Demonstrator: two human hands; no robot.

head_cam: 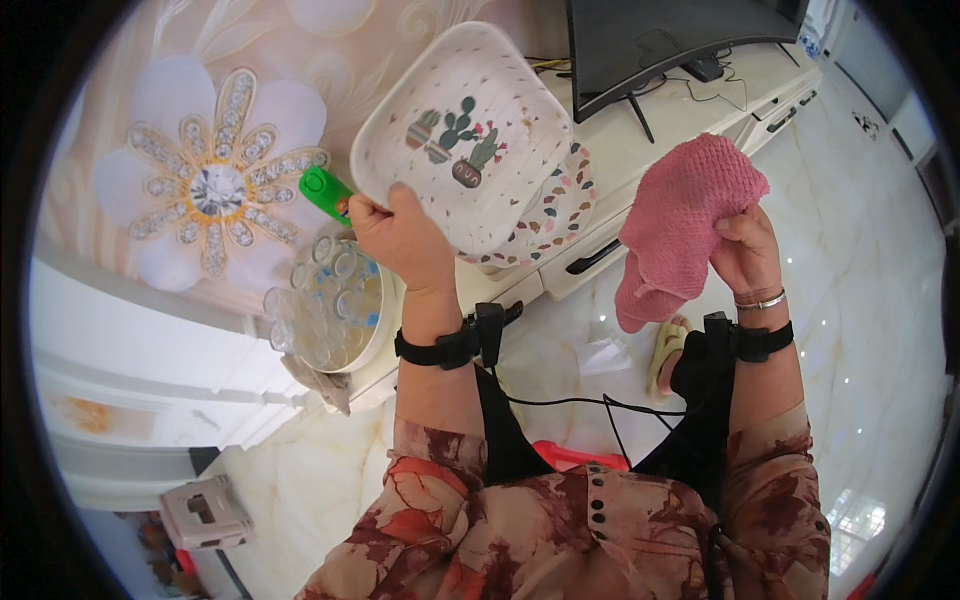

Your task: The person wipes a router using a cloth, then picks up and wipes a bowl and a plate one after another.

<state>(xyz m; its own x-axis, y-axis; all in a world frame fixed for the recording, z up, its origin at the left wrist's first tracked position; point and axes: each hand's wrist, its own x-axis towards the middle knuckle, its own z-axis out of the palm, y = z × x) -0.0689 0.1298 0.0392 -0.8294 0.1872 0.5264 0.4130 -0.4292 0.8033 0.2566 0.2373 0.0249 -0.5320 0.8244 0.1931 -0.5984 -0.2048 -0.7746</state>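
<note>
My left hand (pixel 409 236) grips the near-left rim of a square white tray (pixel 457 202) printed with cacti. The tray is tilted up, its inner face towards me. Partly hidden behind it lies a round dish (pixel 566 202) with a coloured pebble pattern, on the white TV cabinet. Off to the right, my right hand (pixel 746 247) holds a crumpled pink cloth (pixel 679 217), which hangs down apart from the tray. Just left of my left hand stands a green container (pixel 324 193), partly covered by the hand.
A round white tub (pixel 386 315) of several clear glasses stands on the cabinet, with a greyish cloth (pixel 322 382) beside it. A curved monitor (pixel 675 45) and loose cables occupy the far end. A black drawer handle (pixel 592 257) juts out. Something red (pixel 577 455) lies below me.
</note>
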